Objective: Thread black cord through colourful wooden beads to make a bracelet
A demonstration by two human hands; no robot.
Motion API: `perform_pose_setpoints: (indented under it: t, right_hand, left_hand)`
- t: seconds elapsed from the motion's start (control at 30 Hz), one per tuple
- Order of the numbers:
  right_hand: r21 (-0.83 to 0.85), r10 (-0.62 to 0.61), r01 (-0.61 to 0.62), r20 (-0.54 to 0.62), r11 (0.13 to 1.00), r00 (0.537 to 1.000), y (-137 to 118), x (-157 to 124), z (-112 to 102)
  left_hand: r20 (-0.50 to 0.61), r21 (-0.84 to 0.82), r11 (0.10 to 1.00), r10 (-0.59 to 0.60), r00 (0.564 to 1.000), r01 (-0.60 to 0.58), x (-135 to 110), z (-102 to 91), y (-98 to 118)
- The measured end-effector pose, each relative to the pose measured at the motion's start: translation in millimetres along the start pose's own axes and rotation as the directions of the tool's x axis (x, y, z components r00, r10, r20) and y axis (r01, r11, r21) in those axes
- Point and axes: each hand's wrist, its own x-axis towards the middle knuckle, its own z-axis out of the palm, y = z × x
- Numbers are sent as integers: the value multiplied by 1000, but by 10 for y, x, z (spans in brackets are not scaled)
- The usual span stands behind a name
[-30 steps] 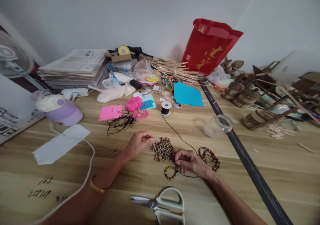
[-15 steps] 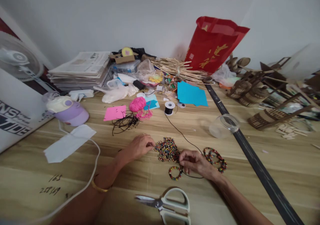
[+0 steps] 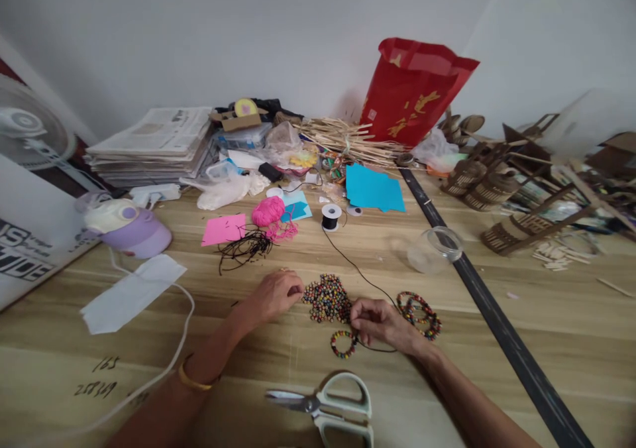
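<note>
A pile of small multicoloured beads (image 3: 328, 298) lies between my two hands. My left hand (image 3: 278, 294) rests at the pile's left edge, thumb and fingers pinched together; anything between the tips is too small to make out. At the pile's right edge my right hand (image 3: 378, 323) is closed in a pinch on black cord (image 3: 358, 272), which runs back to a white-rimmed spool (image 3: 331, 217). Below the pile, a small beaded bracelet (image 3: 343, 344) lies on the table close to my right fingertips. More beaded bracelets (image 3: 420, 315) lie just right of that hand.
Scissors (image 3: 318, 405) with pale handles lie near the front edge. A clear jar (image 3: 434, 250) lies at the right, by a black strip (image 3: 487, 295). Pink yarn (image 3: 268, 211), black cord scraps (image 3: 246, 248) and a purple cap-shaped object (image 3: 136, 229) are farther left.
The whole view has shifted slightly, so things appear a little farther left. Both hands keep nearly the same places beside the beads, with no clear change of grip.
</note>
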Motion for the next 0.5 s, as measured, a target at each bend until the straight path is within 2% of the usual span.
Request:
perform_pose_setpoints:
  t: [0.1,0.2,0.33,0.43,0.5]
  right_hand:
    - [22,-1,1,-22,1000,1000,9,7,-6]
    - [21,3,-1,-69,1000,998,-14,12,34]
    - [-11,-43,42,-203,999,978,-43,10,185]
    - [-32,-109,104,-352,994,930,-15,8,317]
    - [-133,-184,141,-406,981,895,12,13,388]
  left_hand:
    - [-74,-181,983,-58,996,43,8,-38,35]
    - [-93,-431,901,-97,991,48,28,-46,90]
    - [-49,-673,737,-135,990,67,59,53,184]
    - [37,-807,575,-177,984,134,57,178,284]
    - [88,-857,486,-191,978,172,39,255,351]
